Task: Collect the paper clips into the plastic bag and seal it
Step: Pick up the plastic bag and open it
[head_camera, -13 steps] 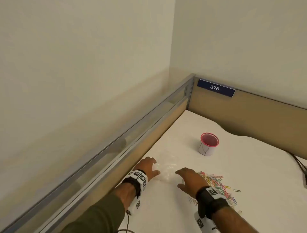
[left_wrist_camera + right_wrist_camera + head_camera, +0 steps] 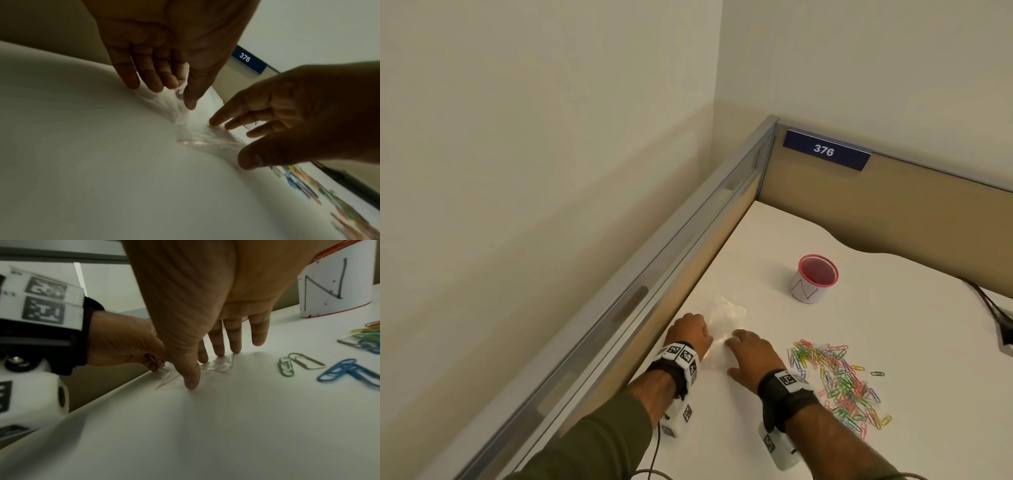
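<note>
A small clear plastic bag point(image 2: 726, 317) lies flat on the white desk point(image 2: 893, 325), close to its left edge. My left hand point(image 2: 705, 334) pinches the bag's near left corner between thumb and fingers point(image 2: 174, 95) and lifts it slightly. My right hand point(image 2: 732, 342) lies on the bag's near edge, its straight fingertips point(image 2: 220, 352) pressing the plastic point(image 2: 221, 365) and its thumb on the desk. A heap of coloured paper clips point(image 2: 839, 380) lies just right of my right wrist, all of them outside the bag.
A white cup with a red rim point(image 2: 815, 278) stands behind the clips. A grey-framed partition point(image 2: 688, 260) runs along the desk's left edge and a tan panel with a blue "376" sign point(image 2: 825, 150) along the back. Black cables point(image 2: 993, 308) lie at the far right.
My right hand has slid left, away from the clips and further onto the bag. My left hand stays at the bag's corner.
</note>
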`<state>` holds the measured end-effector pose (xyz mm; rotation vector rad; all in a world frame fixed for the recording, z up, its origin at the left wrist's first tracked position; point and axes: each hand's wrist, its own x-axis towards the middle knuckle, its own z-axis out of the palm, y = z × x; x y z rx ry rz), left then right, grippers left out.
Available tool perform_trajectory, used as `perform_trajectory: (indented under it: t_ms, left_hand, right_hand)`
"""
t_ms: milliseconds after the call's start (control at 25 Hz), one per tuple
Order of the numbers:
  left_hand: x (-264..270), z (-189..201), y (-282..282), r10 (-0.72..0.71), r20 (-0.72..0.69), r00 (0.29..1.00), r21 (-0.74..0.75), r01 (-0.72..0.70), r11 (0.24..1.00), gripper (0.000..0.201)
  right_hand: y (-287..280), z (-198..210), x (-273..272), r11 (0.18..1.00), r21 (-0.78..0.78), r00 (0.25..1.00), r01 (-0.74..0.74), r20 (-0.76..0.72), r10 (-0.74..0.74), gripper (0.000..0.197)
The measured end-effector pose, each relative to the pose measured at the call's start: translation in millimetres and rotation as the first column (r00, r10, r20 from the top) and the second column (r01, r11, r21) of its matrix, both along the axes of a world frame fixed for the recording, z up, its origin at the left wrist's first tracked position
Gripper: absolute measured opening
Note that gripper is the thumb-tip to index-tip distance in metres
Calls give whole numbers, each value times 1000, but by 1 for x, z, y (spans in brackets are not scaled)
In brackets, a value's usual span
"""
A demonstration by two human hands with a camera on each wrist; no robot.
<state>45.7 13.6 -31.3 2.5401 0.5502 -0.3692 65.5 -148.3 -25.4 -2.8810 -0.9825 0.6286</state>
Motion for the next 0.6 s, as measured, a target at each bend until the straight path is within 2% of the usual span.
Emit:
perform_trajectory:
  t_ms: [40,120,240,400,600]
  left_hand:
    - [1,2,1,28,27,999,-46,-26,999,13]
    - [4,9,1,93,81,992,-146,-80,986,18]
    - [6,26,-3,193,153,969,-362,-126,924,18]
    - [3,50,-12,352,176,920,-578,-193,793,17]
    - [-13,52,-42,588,127,799,-774,-291,563,37]
  right_hand:
    - [1,1,-1,1000,7,1000,14,8,-14,53]
    - [3,5,0,998,49,998,48,39,-50,46]
    - [2,18,3,983,161,990,83,100,-99,30]
    - [-5,35,8,951,280,973,130,147,-176,24]
    - [-23,51,12,903,392,961,177,130,-245,21]
